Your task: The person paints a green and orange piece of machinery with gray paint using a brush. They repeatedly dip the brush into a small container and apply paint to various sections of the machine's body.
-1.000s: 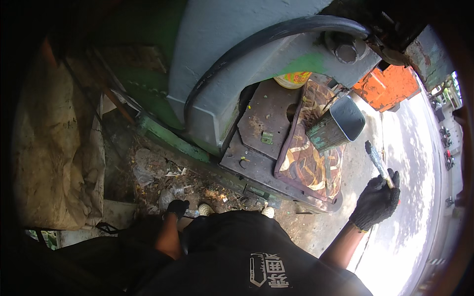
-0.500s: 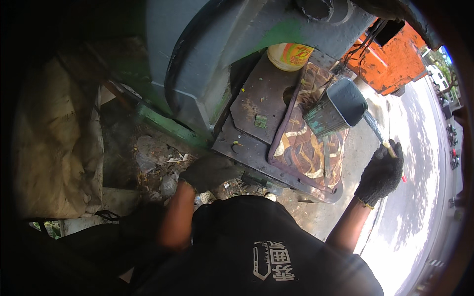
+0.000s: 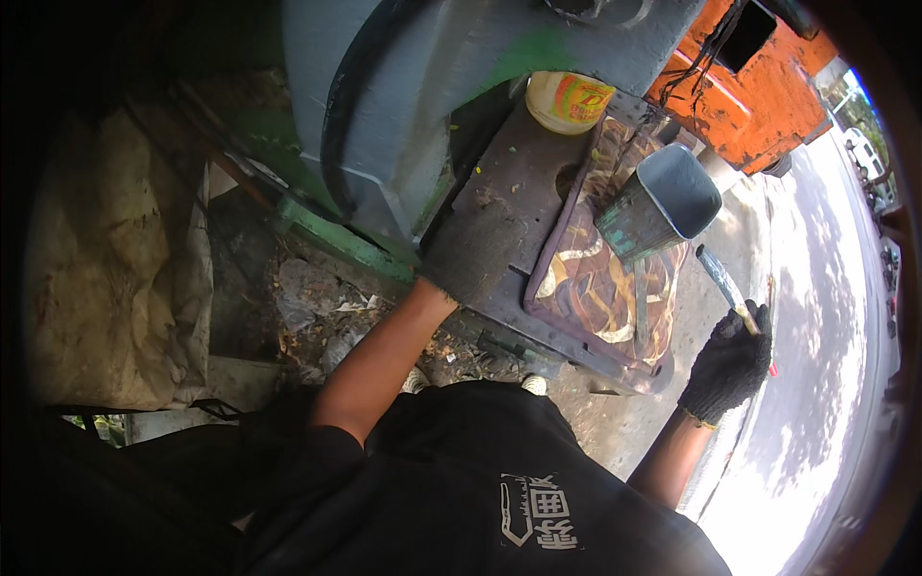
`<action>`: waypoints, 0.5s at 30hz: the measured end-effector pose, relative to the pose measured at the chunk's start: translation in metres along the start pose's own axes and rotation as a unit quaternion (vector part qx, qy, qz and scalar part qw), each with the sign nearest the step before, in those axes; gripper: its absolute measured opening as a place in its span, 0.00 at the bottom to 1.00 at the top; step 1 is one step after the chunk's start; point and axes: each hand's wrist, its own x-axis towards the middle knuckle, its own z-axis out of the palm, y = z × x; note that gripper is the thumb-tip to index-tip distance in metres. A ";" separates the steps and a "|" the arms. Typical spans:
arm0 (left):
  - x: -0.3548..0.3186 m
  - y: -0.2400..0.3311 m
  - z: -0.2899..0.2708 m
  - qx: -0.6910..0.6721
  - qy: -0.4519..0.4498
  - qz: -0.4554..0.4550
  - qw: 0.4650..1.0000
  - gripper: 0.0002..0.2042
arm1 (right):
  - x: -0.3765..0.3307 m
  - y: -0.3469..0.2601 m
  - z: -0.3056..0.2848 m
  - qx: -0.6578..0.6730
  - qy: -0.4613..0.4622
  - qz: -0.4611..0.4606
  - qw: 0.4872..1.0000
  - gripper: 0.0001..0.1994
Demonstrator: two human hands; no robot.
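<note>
In a dark knitted glove, my right hand is closed around a paintbrush, whose grey-coated end points up and left. That end is just apart from a square, paint-smeared grey container. The container rests tilted on a brown patterned cushion. My gloved left hand is over the dark metal plate, left of the cushion. Its fingers are blurred against the dark plate, so I cannot see their shape or whether they touch it.
A jar with a yellow-and-orange label stands behind the cushion. Large grey-painted metal curves up at the back, with an orange metal part to its right. A dirty tan sheet hangs at the left. Sunlit road lies to the right.
My left hand has moved up and right, onto the area over the metal plate. My right hand and the paintbrush have shifted slightly down and left, away from the container's rim.
</note>
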 end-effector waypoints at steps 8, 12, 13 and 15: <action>0.028 -0.002 0.037 0.023 -0.127 -0.016 0.991 0.10 | -0.015 0.012 -0.005 0.128 -0.034 0.062 0.989 0.16; 0.036 -0.003 0.051 0.001 -0.167 -0.010 0.986 0.10 | -0.016 0.011 -0.002 -0.042 -0.051 0.004 0.998 0.14; 0.037 -0.004 0.052 -0.004 -0.177 -0.009 0.984 0.10 | -0.016 0.009 -0.001 -0.025 -0.059 0.021 0.998 0.14; 0.041 -0.008 0.055 -0.018 -0.194 -0.008 0.981 0.10 | -0.015 0.002 0.000 -0.011 -0.065 0.033 0.997 0.14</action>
